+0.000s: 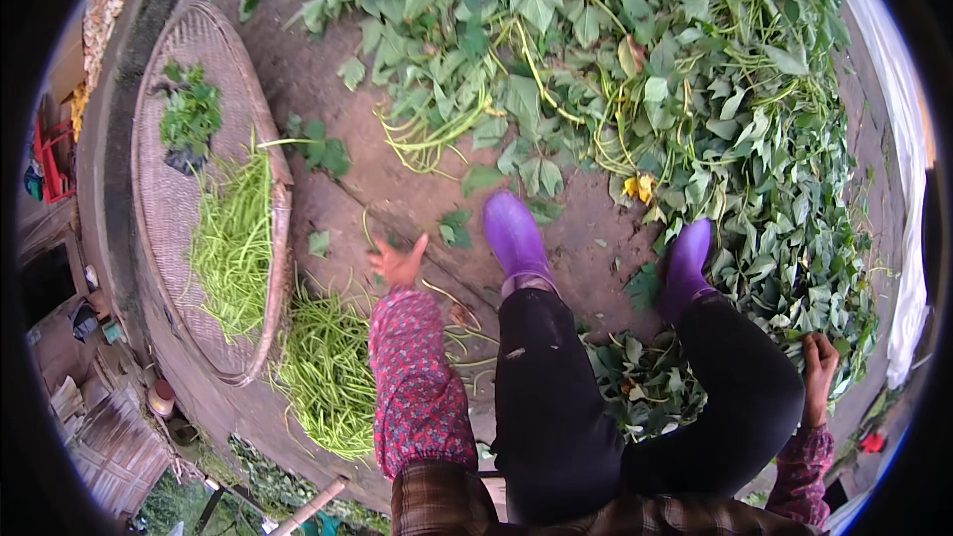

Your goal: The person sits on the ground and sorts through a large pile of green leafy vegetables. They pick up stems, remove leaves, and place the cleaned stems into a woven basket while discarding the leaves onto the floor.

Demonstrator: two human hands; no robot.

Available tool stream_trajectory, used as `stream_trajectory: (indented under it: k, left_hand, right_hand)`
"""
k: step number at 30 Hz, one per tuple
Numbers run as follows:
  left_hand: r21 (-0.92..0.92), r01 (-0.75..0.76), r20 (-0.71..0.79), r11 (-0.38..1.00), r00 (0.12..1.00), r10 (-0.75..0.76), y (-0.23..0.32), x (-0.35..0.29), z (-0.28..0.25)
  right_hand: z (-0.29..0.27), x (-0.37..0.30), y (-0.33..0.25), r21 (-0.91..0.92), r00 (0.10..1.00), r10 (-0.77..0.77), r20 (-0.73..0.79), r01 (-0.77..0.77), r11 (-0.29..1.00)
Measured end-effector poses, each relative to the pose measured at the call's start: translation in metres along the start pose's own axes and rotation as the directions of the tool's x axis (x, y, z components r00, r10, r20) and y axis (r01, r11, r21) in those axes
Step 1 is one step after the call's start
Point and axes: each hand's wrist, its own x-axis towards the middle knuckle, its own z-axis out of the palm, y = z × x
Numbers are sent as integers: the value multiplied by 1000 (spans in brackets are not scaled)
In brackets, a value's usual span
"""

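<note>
My left hand is spread over the ground, fingers apart, beside a thin curved stalk. Just below it, left of my sleeve, lies a heap of light green stalks stripped of leaves. Down at the right, my right hand is closed with fingers curled at the edge of the leaf pile; a bit of green shows by the fingers, but what they grip is hidden. The big pile of leafy vines spreads across the far side and down the right, its lobed leaves still on pale stems.
A woven oval basket tray at the left holds more stripped stalks and a bunch of leafy greens. My purple boots stand between the heaps. White sheeting runs along the right edge. Loose leaves lie on the ground.
</note>
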Motion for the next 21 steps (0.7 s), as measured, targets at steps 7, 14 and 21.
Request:
stream_trajectory:
  k: [7, 14, 21]
  left_hand:
    - [-238, -373, -217, 897, 920, 326, 80, -66, 56]
    - [-520, -601, 386, 607, 468, 795, 210, -108, -65]
    - [-693, -688, 337, 216, -44, 941, 305, -284, -174]
  right_hand:
    - [30, 19, -39, 79, 996, -84, 38, 80, 994]
    - [51, 39, -92, 180, 922, -387, 24, 377, 909]
    - [73, 36, -183, 181, 528, -807, 264, 795, 580]
